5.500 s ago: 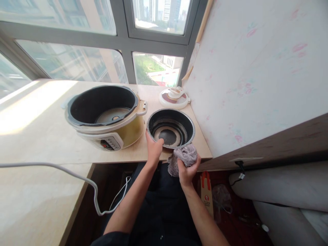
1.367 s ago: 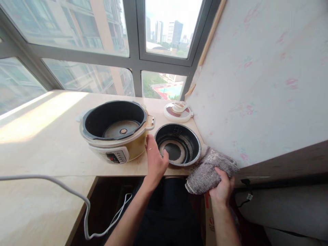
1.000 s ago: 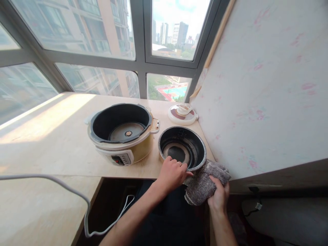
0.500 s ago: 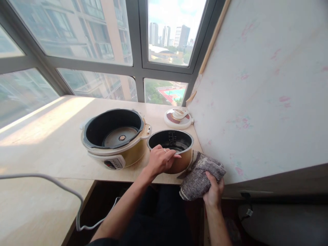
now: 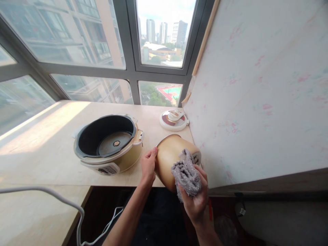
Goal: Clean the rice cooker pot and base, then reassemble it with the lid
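A gold-coloured inner pot (image 5: pixel 165 157) lies tipped on its side at the front of the pale ledge, its mouth turned left and its base to the right. My left hand (image 5: pixel 149 165) is closed on its rim, thumb on the outer side. Bunched in my right hand (image 5: pixel 197 201) is a grey-brown towel (image 5: pixel 187 174), held against or just over the pot's outer wall near the base. The inside of the pot is hidden. To the left stands the electric pressure cooker body (image 5: pixel 129 160), lidless, with its dark inside showing.
The cooker lid (image 5: pixel 173 120) rests at the back right by the papered wall (image 5: pixel 256 102). A grey cable (image 5: pixel 58 203) loops over the lower ledge at left. Windows (image 5: pixel 161 41) rise behind the ledge (image 5: pixel 38 150).
The pot has gone from upright to tipped on its side, with my left hand now at its left rim. My right hand has brought the towel up and left onto or near the pot.
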Demonstrator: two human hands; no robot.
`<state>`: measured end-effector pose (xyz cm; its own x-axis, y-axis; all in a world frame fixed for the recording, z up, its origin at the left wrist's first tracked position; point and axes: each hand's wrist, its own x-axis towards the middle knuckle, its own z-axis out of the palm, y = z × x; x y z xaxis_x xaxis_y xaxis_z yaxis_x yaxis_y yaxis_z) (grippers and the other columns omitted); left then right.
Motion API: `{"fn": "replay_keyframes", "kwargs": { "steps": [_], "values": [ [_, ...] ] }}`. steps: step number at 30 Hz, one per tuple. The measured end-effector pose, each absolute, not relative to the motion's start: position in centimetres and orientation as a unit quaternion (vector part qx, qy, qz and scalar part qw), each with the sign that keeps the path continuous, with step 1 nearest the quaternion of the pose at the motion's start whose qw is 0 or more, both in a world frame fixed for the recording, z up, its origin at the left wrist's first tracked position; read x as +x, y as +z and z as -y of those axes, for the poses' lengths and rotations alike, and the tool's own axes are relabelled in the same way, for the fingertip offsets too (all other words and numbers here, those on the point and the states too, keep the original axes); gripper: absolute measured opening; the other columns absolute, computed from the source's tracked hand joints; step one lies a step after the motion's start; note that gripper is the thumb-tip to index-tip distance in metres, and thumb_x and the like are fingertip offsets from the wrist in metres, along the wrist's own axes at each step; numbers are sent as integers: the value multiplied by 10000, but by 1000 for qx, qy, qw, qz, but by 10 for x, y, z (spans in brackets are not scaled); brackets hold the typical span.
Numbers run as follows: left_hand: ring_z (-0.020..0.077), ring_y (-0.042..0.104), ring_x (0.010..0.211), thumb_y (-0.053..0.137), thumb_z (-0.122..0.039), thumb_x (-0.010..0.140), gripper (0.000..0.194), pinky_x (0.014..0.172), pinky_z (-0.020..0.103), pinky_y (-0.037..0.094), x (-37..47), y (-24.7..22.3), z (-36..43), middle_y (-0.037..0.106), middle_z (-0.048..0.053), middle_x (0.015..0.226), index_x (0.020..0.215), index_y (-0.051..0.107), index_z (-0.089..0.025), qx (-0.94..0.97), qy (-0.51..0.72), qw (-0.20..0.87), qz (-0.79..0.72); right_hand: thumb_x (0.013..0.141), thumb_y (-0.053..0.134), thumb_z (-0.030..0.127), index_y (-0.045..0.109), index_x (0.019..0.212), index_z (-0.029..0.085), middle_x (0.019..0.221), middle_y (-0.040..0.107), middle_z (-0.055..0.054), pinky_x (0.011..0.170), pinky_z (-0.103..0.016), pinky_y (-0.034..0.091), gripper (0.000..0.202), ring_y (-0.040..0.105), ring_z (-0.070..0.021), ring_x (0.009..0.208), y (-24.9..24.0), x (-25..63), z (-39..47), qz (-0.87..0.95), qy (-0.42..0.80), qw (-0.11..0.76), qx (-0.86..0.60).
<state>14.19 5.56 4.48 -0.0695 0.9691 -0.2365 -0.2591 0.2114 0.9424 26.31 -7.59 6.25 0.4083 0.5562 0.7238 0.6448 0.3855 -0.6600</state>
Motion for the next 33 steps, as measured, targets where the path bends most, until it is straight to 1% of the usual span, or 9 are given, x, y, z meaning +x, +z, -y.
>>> {"fn": "replay_keyframes", "kwargs": {
  "steps": [5, 9, 13, 17, 20, 23, 25, 28, 33],
  "values": [
    [152, 581, 669, 846, -547, 611, 431, 622, 263, 472, 140, 50, -56, 679, 25, 718, 721, 702, -156, 227, 549, 638, -490, 821, 672, 114, 550, 1386, 203, 1188, 644, -132, 925, -453, 564, 584, 632, -262, 1107, 95, 258, 71, 696, -81, 552, -452],
    [180, 661, 815, 877, -476, 594, 426, 804, 298, 529, 138, 52, -56, 754, 68, 891, 820, 758, -136, 177, 565, 638, -492, 828, 681, 111, 538, 1385, 186, 1182, 656, -143, 941, -447, 557, 580, 641, -270, 1110, 99, 274, 51, 695, -89, 549, -456],
    [224, 665, 1087, 865, -414, 668, 361, 1076, 348, 445, 138, 49, -54, 765, 82, 1063, 907, 787, -155, 136, 579, 636, -492, 825, 752, 282, 609, 1235, 190, 1106, 692, -112, 909, -418, 550, 444, 671, -265, 1027, 98, 308, 16, 545, -91, 589, -590],
    [229, 636, 1182, 858, -385, 710, 311, 1149, 363, 385, 143, 54, -54, 762, 72, 1098, 924, 792, -169, 108, 600, 627, -484, 757, 779, 491, 650, 1115, 160, 1033, 711, -95, 891, -409, 531, 505, 667, -259, 948, 96, 340, -14, 366, 12, 614, -699],
    [222, 652, 1107, 885, -445, 662, 385, 1078, 348, 431, 146, 59, -58, 764, 70, 1054, 902, 793, -158, 112, 612, 622, -475, 712, 790, 528, 650, 1109, 153, 1032, 715, -90, 904, -410, 518, 564, 663, -258, 946, 84, 348, -20, 323, 101, 617, -711],
    [202, 660, 932, 912, -542, 560, 511, 904, 315, 490, 144, 59, -61, 757, 66, 934, 840, 782, -135, 139, 615, 620, -467, 697, 805, 529, 648, 1133, 154, 1052, 719, -89, 913, -413, 517, 595, 665, -262, 962, 62, 343, -9, 299, 158, 623, -705],
    [174, 636, 823, 915, -575, 523, 547, 783, 282, 485, 142, 60, -61, 738, 52, 851, 802, 769, -127, 155, 616, 619, -461, 698, 812, 521, 644, 1171, 160, 1085, 719, -94, 919, -420, 520, 619, 669, -272, 987, 46, 334, 1, 278, 181, 639, -694],
    [134, 583, 715, 909, -587, 524, 539, 672, 243, 448, 138, 62, -62, 701, 28, 765, 758, 747, -128, 172, 620, 622, -447, 705, 818, 503, 639, 1215, 173, 1136, 715, -102, 928, -431, 526, 633, 672, -286, 1028, 30, 319, 19, 241, 190, 662, -684],
    [101, 502, 607, 895, -598, 533, 526, 575, 217, 376, 137, 69, -64, 596, -10, 636, 673, 679, -140, 185, 629, 618, -434, 734, 801, 490, 627, 1177, 160, 1123, 714, -121, 873, -425, 555, 579, 690, -281, 976, 31, 284, 52, 235, 138, 669, -692]
  ]
}}
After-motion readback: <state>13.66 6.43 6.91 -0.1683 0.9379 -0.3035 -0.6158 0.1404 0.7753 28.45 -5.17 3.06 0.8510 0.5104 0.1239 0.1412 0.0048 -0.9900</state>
